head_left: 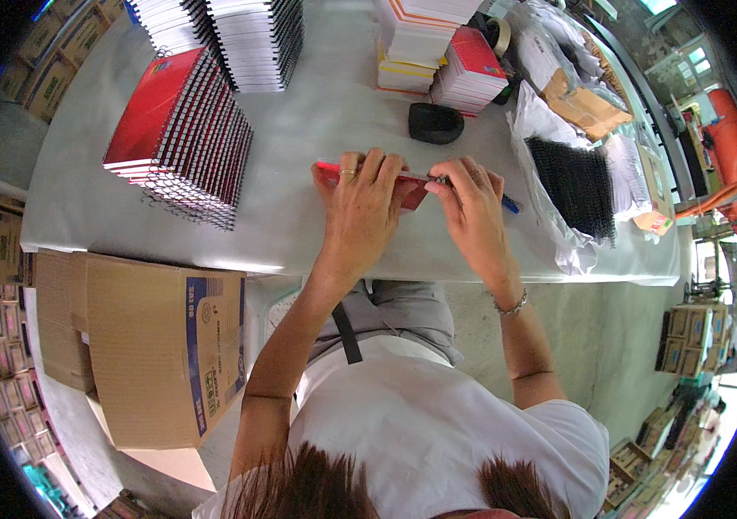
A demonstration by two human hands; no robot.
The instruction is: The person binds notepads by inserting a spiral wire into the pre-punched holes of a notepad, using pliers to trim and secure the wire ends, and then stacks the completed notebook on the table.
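My left hand lies over a red-covered notebook near the table's front edge, its fingers closed round it. The notebook is held tilted, with its far edge up. At its right end, the thumb and fingers of my right hand pinch a dark binding coil; much of the coil is hidden by the fingers. A small blue-ended object shows just right of my right hand; whether that hand touches it I cannot tell. Beyond both hands sits a dark, rounded block.
Spiral-bound red notebooks are stacked at left, with white-paged spiral stacks behind. Unbound red booklets stand at the back. Black coils lie on plastic at right. An open cardboard box stands below the table's left front.
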